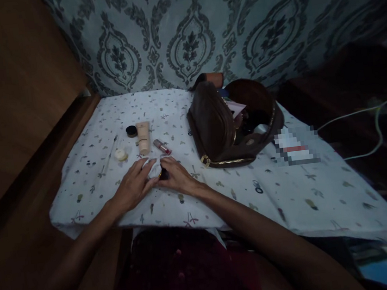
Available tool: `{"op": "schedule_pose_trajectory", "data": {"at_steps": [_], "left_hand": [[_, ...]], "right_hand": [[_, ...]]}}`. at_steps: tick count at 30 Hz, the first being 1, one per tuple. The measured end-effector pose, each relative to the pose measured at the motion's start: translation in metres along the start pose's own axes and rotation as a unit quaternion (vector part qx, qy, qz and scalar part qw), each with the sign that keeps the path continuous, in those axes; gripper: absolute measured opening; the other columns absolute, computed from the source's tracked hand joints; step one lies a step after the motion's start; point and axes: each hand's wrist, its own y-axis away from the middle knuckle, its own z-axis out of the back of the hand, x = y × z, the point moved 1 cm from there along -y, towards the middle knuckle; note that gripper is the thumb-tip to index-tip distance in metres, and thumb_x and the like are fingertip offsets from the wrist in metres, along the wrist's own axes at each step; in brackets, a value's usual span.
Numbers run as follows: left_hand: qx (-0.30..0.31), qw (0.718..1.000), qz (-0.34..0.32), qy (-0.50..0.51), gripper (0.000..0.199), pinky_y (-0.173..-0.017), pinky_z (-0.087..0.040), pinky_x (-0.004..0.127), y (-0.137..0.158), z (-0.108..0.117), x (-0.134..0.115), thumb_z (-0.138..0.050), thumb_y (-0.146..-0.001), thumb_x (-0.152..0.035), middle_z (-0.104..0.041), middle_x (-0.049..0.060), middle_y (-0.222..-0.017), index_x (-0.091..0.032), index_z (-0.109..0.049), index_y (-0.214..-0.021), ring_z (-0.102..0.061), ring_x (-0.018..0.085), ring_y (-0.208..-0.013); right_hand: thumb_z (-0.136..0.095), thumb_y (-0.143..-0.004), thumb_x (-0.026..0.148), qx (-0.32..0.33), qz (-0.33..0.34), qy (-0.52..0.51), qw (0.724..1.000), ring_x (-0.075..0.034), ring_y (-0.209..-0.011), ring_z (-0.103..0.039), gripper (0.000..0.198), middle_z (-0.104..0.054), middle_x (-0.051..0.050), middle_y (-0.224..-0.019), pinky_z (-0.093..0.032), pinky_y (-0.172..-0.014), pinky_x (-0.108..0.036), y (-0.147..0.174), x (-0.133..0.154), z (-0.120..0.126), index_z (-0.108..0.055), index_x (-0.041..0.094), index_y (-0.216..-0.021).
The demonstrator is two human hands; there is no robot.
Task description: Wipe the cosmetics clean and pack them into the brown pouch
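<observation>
Worktop [291, 203], under a white printed cloth, carries all items noted. Brown bag [208, 120] stands right of centre, unzipped, contents partly showing. Left hand [135, 182] and right hand [179, 177] meet near the front edge, left of the bag. Both grips are narrow, fingers curled in: the left holds a white item [153, 170], the right a dark item [163, 173] with a gold-coloured edge. Whether these 2 are joined cannot be told; the fingers cover much of them. Beyond the hands lie a beige tube [144, 139], a slim tube [162, 147] with a red end, a whitish pot [120, 154] and a black round piece [131, 131], the last just beside the beige tube.

Assessment: the step in hand appears to be 2-handed handling of the held pieces. The next move calls for a steady left grip and light right finger work.
</observation>
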Motion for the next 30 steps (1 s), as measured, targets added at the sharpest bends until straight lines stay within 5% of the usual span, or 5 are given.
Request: {"op": "schedule_pose_trajectory", "data": {"at_steps": [8, 17, 23, 27, 30], "left_hand": [[0.012, 1.000, -0.011, 0.010, 0.039, -0.101, -0.053, 0.041, 0.004, 0.017, -0.004, -0.044, -0.102, -0.037, -0.061, 0.013, -0.132, -0.023, -0.059, -0.135, -0.061, 0.025, -0.121], [0.142, 0.984, -0.047, 0.096, 0.037, -0.108, -0.048, 0.037, -0.002, 0.046, 0.003, -0.040, -0.103, -0.034, -0.053, 0.008, -0.148, -0.026, -0.063, -0.131, -0.056, 0.023, -0.131], [0.156, 0.978, -0.129, -0.038, 0.038, -0.092, -0.055, 0.039, -0.013, 0.040, -0.009, -0.036, -0.103, -0.024, -0.051, 0.011, -0.147, -0.029, -0.059, -0.133, -0.056, 0.026, -0.128], [0.191, 0.968, -0.093, -0.136, 0.032, -0.070, -0.056, 0.031, -0.024, 0.036, -0.024, -0.039, -0.102, -0.028, -0.055, 0.011, -0.127, -0.029, -0.060, -0.126, -0.063, 0.024, -0.101], [0.204, 0.961, -0.059, -0.180, 0.029, -0.066, -0.054, 0.032, -0.033, 0.033, -0.034, -0.044, -0.101, -0.032, -0.052, 0.010, -0.115, -0.026, -0.061, -0.123, -0.061, 0.022, -0.089]], "right_hand": [[-0.079, -0.079, 0.040, 0.008, 0.002, -0.009, 1.000, -0.028, -0.120, -0.050, 0.041, -0.059, -0.013, -0.124, -0.043, -0.104, -0.042, 0.002, 0.003, 0.002, -0.067, 0.014, -0.108], [-0.085, -0.073, 0.037, -0.018, 0.020, -0.024, 0.999, -0.028, -0.116, -0.053, 0.049, -0.062, -0.011, -0.120, -0.044, -0.102, -0.045, 0.001, -0.002, 0.000, -0.067, 0.016, -0.114], [-0.086, -0.070, 0.036, -0.054, 0.026, -0.036, 0.998, -0.027, -0.111, -0.056, 0.045, -0.064, -0.009, -0.112, -0.046, -0.098, -0.044, 0.000, -0.008, -0.007, -0.069, 0.017, -0.108], [-0.084, -0.071, 0.043, -0.059, 0.022, -0.029, 0.998, -0.026, -0.107, -0.056, 0.040, -0.062, -0.008, -0.106, -0.046, -0.097, -0.043, 0.000, -0.008, -0.007, -0.068, 0.018, -0.098], [-0.084, -0.070, 0.039, -0.057, 0.002, -0.014, 0.998, -0.026, -0.101, -0.056, 0.036, -0.061, -0.007, -0.097, -0.047, -0.093, -0.042, -0.002, -0.007, -0.007, -0.064, 0.017, -0.089]]}}
